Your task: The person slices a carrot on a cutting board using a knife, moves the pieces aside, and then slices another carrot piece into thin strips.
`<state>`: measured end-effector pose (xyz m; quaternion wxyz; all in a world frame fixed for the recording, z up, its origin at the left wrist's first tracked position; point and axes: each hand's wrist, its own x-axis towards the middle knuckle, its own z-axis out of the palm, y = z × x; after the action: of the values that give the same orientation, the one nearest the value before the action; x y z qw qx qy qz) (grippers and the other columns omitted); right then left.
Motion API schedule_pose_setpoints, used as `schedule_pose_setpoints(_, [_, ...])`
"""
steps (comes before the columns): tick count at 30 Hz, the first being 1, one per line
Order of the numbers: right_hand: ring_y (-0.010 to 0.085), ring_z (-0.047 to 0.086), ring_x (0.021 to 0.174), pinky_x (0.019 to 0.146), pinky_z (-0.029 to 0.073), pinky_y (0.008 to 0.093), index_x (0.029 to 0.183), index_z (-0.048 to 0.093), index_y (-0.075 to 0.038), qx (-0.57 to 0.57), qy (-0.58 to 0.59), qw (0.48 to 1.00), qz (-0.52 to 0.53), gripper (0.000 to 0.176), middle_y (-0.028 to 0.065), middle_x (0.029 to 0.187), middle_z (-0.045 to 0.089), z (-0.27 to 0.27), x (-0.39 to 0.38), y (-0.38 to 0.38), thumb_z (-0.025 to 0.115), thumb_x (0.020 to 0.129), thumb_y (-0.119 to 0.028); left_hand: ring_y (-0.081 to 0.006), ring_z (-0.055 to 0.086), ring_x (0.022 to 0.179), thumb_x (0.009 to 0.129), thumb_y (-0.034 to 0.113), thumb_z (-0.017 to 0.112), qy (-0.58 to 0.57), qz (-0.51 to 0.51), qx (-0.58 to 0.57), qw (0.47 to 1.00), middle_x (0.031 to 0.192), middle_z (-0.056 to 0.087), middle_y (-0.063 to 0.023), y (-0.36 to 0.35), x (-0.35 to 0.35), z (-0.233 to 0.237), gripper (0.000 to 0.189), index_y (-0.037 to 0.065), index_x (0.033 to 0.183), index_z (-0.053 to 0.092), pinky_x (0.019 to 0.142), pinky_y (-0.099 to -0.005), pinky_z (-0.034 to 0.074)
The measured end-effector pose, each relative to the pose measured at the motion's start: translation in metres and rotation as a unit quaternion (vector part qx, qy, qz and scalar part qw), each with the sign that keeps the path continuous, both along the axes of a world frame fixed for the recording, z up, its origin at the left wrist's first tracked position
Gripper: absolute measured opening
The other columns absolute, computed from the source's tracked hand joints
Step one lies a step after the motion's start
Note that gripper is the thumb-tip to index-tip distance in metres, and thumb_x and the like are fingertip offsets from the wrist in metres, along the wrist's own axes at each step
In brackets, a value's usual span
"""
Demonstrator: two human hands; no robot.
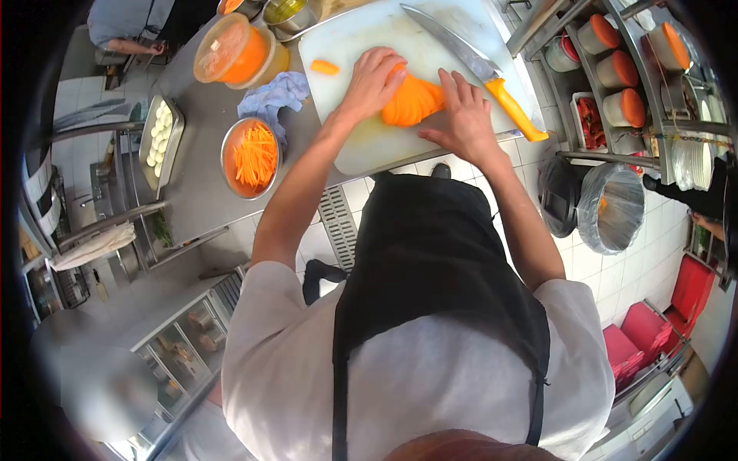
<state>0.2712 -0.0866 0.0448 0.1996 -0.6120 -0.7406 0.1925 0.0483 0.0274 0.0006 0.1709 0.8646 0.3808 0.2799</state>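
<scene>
A fanned row of orange carrot slices [412, 101] lies on the white cutting board [354, 154]. My left hand [374, 81] rests against the left side of the slices, its fingers extended along their upper edge. On the other side, my right hand [467, 115] is spread with its thumb apart, fingertips right by the slices' right end. A large knife with a yellow handle [516, 111] lies untouched at the board's right side, its blade pointing away from me. One loose carrot piece [325, 67] sits near the board's left edge.
Left of the board are a bowl of carrot strips [254, 158], a blue cloth [274, 101], a plastic tub [232, 52] and a metal tray of white pieces [160, 140]. A lined bin [612, 209] stands right, below shelves of containers [617, 71]. Another person [131, 27] is at upper left.
</scene>
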Motion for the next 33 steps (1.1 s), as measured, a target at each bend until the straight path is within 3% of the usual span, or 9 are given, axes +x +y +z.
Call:
schedule_pose_setpoints(3, [0.0432, 0.035, 0.143, 0.115, 0.031, 0.0564, 0.157, 0.03, -0.005, 0.111, 0.006, 0.994, -0.001, 0.113, 0.0249, 0.155, 0.037, -0.023, -0.016, -0.004, 0.089, 0.07, -0.045, -0.0357, 0.045, 0.13, 0.099, 0.026, 0.059, 0.017, 0.015, -0.016, 1.0, 0.133, 0.054, -0.0142, -0.015, -0.002, 0.005, 0.035, 0.006, 0.128, 0.062, 0.111, -0.047, 0.036])
schedule_pose_setpoints(6, [0.0436, 0.034, 0.144, 0.118, 0.026, 0.0576, 0.156, 0.03, -0.003, 0.114, -0.01, 0.993, -0.013, 0.109, 0.0242, 0.156, 0.036, -0.031, -0.025, -0.012, 0.086, 0.074, -0.047, -0.0394, 0.041, 0.136, 0.094, 0.032, 0.066, 0.018, -0.008, -0.011, 1.0, 0.139, 0.05, -0.0174, -0.025, -0.007, 0.016, 0.052, 0.005, 0.137, 0.055, 0.115, -0.0484, 0.034])
schedule_pose_setpoints(9, [0.0431, 0.033, 0.145, 0.119, 0.024, 0.058, 0.156, 0.03, -0.003, 0.117, 0.001, 0.993, -0.024, 0.105, 0.0236, 0.156, 0.036, -0.033, -0.029, -0.013, 0.084, 0.076, -0.046, -0.0428, 0.036, 0.141, 0.086, 0.047, 0.075, 0.095, -0.044, 0.021, 0.994, 0.143, 0.046, -0.0193, -0.036, -0.01, 0.023, 0.073, 0.004, 0.141, 0.052, 0.117, -0.0514, 0.032])
schedule_pose_setpoints(12, [0.0422, 0.033, 0.145, 0.12, 0.023, 0.0579, 0.155, 0.032, -0.003, 0.133, 0.009, 0.99, -0.04, 0.102, 0.023, 0.155, 0.036, -0.037, -0.033, -0.013, 0.083, 0.077, -0.044, -0.0427, 0.031, 0.146, 0.081, 0.051, 0.079, 0.086, -0.04, 0.002, 0.996, 0.147, 0.043, -0.0188, -0.04, -0.012, 0.026, 0.082, 0.004, 0.143, 0.051, 0.119, -0.0521, 0.031])
schedule_pose_setpoints(21, [0.0406, 0.035, 0.144, 0.12, 0.026, 0.0566, 0.153, 0.034, -0.003, 0.115, 0.017, 0.993, -0.008, 0.101, 0.023, 0.153, 0.038, -0.03, -0.028, -0.009, 0.085, 0.075, -0.042, -0.0428, 0.037, 0.143, 0.094, 0.039, 0.067, 0.027, 0.062, 0.017, 0.998, 0.146, 0.049, -0.0182, -0.033, -0.001, 0.004, 0.055, 0.004, 0.136, 0.059, 0.117, -0.0527, 0.032])
schedule_pose_setpoints(24, [0.0411, 0.035, 0.144, 0.12, 0.026, 0.0567, 0.153, 0.033, -0.002, 0.128, 0.034, 0.991, 0.01, 0.104, 0.0235, 0.153, 0.038, -0.028, -0.025, -0.007, 0.086, 0.074, -0.044, -0.0423, 0.038, 0.142, 0.096, 0.035, 0.065, 0.031, 0.036, 0.018, 0.999, 0.148, 0.049, -0.0176, -0.024, -0.006, 0.009, 0.051, 0.006, 0.137, 0.059, 0.117, -0.0525, 0.031])
schedule_pose_setpoints(30, [0.0401, 0.038, 0.142, 0.118, 0.029, 0.0565, 0.15, 0.035, 0.0, 0.147, 0.036, 0.988, 0.008, 0.1, 0.0251, 0.149, 0.041, -0.03, -0.026, -0.006, 0.084, 0.076, -0.046, -0.0413, 0.035, 0.144, 0.094, 0.042, 0.068, 0.04, -0.024, -0.053, 0.998, 0.151, 0.047, -0.0164, -0.022, -0.012, 0.022, 0.059, 0.01, 0.141, 0.056, 0.118, -0.0541, 0.029])
schedule_pose_setpoints(33, [0.0396, 0.042, 0.139, 0.117, 0.031, 0.055, 0.148, 0.038, 0.001, 0.159, 0.029, 0.987, 0.002, 0.091, 0.0255, 0.147, 0.043, -0.037, -0.026, -0.006, 0.081, 0.08, -0.042, -0.0402, 0.034, 0.145, 0.088, 0.047, 0.073, 0.137, -0.067, 0.025, 0.988, 0.151, 0.046, -0.0161, -0.035, -0.007, 0.033, 0.068, 0.01, 0.142, 0.055, 0.118, -0.0555, 0.029])
